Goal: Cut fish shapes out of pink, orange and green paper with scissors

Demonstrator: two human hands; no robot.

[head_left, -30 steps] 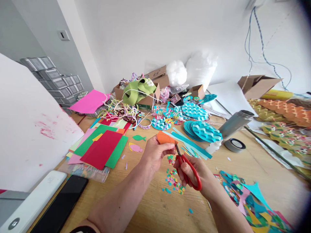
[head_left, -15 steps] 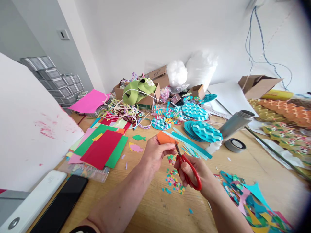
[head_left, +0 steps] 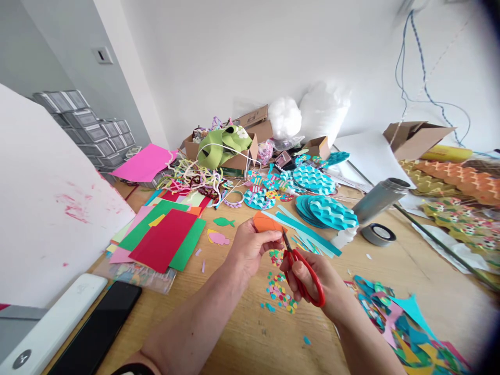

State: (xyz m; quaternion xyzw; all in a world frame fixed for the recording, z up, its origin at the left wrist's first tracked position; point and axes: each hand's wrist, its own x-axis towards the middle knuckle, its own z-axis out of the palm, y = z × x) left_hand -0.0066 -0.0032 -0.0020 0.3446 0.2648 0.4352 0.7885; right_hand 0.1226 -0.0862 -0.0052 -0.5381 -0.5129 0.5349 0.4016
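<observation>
Pinched in my left hand (head_left: 252,247) is a piece of orange paper (head_left: 265,222), held up over the table. My right hand (head_left: 308,281) grips red-handled scissors (head_left: 317,289), whose blades meet the right edge of the orange paper. How far the blades are parted is hard to make out. Below both hands lie small round paper dots (head_left: 282,291) in mixed colours. Left of my left hand rest a green paper fish (head_left: 224,222) and a pink and yellow paper fish (head_left: 219,237).
Coloured paper sheets (head_left: 164,242) lie at the left, beside a black phone (head_left: 101,328). Blue wavy paper discs (head_left: 332,211), a white bottle (head_left: 344,237), tape (head_left: 378,234) and a steel flask (head_left: 380,198) stand to the right. Paper scraps (head_left: 406,323) spread at the lower right.
Almost nothing differs. Both hands, the orange paper and the scissors stay in nearly the same place, with only a very slight shift.
</observation>
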